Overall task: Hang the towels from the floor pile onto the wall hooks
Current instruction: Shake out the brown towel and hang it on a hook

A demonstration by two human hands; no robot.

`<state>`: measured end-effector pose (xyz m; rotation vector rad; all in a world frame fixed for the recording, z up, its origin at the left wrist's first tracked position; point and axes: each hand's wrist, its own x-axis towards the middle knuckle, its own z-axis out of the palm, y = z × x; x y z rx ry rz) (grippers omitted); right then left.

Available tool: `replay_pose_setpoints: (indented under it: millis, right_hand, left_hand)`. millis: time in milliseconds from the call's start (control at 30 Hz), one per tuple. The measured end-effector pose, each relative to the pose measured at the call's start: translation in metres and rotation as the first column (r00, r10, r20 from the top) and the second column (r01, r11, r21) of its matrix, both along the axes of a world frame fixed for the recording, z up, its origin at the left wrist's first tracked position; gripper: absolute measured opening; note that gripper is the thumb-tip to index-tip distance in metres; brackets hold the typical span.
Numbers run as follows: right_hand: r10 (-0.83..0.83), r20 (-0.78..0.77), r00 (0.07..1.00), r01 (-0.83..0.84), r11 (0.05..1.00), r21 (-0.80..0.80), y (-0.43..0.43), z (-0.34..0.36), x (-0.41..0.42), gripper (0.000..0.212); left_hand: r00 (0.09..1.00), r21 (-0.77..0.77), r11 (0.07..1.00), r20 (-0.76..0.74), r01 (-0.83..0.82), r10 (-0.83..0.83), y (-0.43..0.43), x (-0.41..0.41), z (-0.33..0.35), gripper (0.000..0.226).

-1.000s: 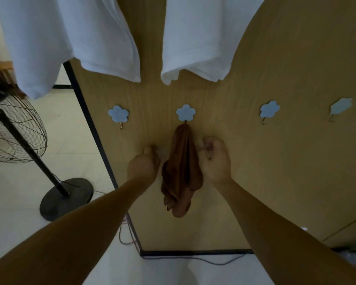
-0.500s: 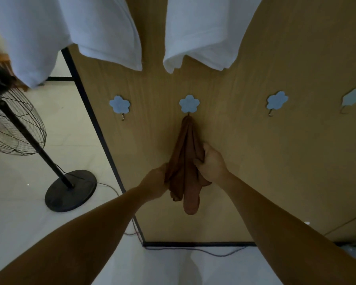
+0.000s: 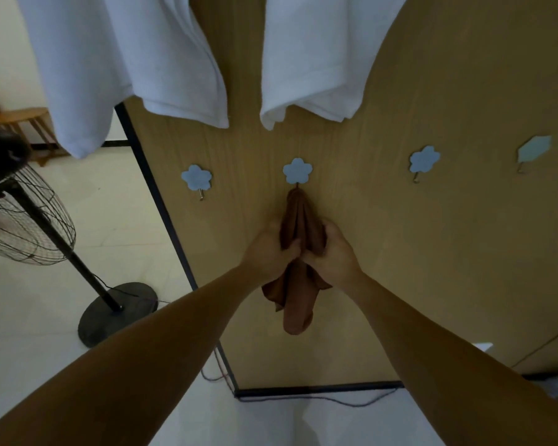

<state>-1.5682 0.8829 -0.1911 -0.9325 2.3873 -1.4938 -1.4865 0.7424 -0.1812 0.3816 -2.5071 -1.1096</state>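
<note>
Left hand [image 3: 268, 252], right hand [image 3: 331, 255] grip one brown towel [image 3: 298, 217]; four hooks [image 3: 196, 177].

The small towel [image 3: 298, 220] hangs from the second hook [image 3: 297, 170], between the left hand [image 3: 268, 252] and the right hand [image 3: 331, 255]. Two big towels [image 3: 161, 59] hang above it. A fan [image 3: 23, 226] stands far left.

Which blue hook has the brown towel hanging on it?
The second blue hook from the left holds the brown towel. The other three hooks in that row are bare.
</note>
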Motion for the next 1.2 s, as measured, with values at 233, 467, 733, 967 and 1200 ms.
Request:
replay_pose_setpoints:
  millis: [233, 467, 733, 967, 1200]
  right_hand:
    - [-0.124, -0.023, 0.992, 0.126, 0.975, 0.185, 0.037, 0.002, 0.037, 0.078]
    - [-0.254, 0.006, 0.967, 0.226, 0.869, 0.441, 0.128, -0.031, 0.106, 0.077]
    - [-0.445, -0.020, 0.895, 0.383, 0.745, 0.546, 0.261, -0.035, 0.192, 0.072]
    - [-0.644, -0.021, 0.765, 0.509, 0.585, 0.631, 0.437, -0.051, 0.324, 0.058]
    - [-0.858, 0.008, 0.513, 0.613, 0.373, 0.696, 0.603, -0.067, 0.461, 0.048]
  left_hand:
    - [0.935, -0.066, 0.997, 0.354, 0.035, -0.009, -0.010, 0.027, -0.036, 0.052]
    - [0.721, -0.203, 0.947, 0.692, 0.250, -0.042, 0.016, 0.075, -0.086, 0.075]
    - [0.751, -0.320, 0.766, 0.588, 0.558, -0.301, 0.160, 0.095, -0.045, 0.073]
    - [0.546, -0.255, 0.547, 0.691, 0.798, -0.474, 0.335, 0.179, -0.054, 0.060]
    - [0.317, -0.157, 0.310, 0.756, 0.938, -0.574, 0.517, 0.263, -0.079, 0.074]
